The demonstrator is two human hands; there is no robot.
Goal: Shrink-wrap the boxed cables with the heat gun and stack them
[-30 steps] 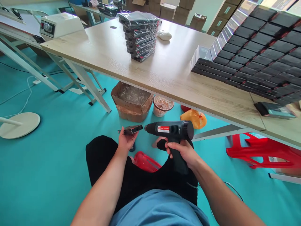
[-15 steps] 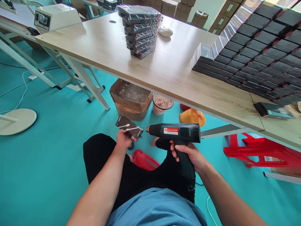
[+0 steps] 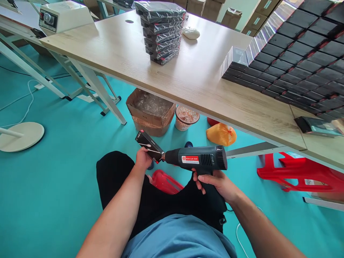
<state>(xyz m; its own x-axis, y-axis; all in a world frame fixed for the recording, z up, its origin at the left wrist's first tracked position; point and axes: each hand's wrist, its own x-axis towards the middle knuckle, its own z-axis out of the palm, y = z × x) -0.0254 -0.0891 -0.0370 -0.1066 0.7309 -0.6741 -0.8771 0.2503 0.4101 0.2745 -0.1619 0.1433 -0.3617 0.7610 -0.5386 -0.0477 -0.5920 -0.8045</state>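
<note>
My left hand grips a small black box with a white cable picture and red marks on it. The box is tilted above my lap. A dark heat gun with a red and white label is in my right hand, fingers wrapped round its handle. Its nozzle points left and is at the box's right end; whether the two touch I cannot tell. On the table in front stands a stack of film-wrapped black boxes. A large block of piled black boxes is at the right.
Under the table are a carton of clear film scraps, a waste bin and an orange bag. A red plastic stool lies at the right. A beige machine with a dial sits at the table's left.
The heat gun has moved slightly left and down, its nozzle now at the box. The box has been turned in my left hand, showing a side edge.
</note>
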